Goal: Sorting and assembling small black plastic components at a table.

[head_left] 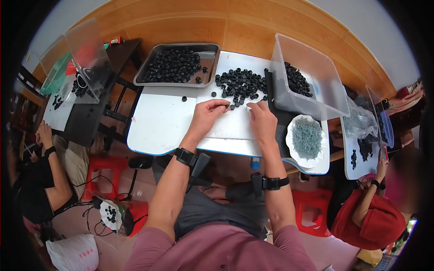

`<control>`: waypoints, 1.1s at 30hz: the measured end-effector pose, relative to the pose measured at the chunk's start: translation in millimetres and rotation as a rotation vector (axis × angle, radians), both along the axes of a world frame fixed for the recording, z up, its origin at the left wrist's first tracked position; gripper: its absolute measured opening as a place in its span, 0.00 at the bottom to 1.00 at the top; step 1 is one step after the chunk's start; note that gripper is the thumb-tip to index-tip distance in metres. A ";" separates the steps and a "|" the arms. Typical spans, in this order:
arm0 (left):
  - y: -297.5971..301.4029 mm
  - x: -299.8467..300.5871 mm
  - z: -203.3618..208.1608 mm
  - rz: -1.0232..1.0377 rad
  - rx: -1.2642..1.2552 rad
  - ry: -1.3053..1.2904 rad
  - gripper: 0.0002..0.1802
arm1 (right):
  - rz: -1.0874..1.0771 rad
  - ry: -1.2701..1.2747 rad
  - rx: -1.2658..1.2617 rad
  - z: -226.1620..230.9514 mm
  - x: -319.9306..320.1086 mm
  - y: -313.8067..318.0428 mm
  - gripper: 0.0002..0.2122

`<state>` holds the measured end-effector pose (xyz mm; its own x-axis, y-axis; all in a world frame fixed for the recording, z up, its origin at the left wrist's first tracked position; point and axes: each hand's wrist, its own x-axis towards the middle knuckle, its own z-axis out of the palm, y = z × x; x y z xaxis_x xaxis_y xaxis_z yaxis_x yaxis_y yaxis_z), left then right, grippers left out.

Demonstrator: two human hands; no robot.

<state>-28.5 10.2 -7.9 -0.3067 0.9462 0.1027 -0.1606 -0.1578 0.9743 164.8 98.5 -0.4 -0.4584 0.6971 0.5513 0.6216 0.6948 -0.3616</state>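
My left hand (208, 116) is closed in a pinch over the white table (162, 122), with a small black cap at its fingertips. Thumb and forefinger of my right hand (263, 121) are pressed together a short way to the right; whatever they hold is too small to name. Loose black caps (244, 83) lie piled just beyond both hands, a few of them close to the left fingertips. To the right of my right hand, a white scalloped plate (292, 152) bears a heap of fine grey-green wire-like pieces (307, 139).
A metal tray (140, 81) of black caps stands at the back left, and a clear plastic bin (312, 101) with more at the back right. One cap (184, 99) lies apart. People work at side tables left and right; red stools (103, 169) stand below.
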 end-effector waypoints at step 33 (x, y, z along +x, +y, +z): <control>-2.7 0.8 4.5 -0.058 -0.041 -0.064 0.13 | 0.288 0.910 -0.871 -1.7 -35.2 -30.4 0.05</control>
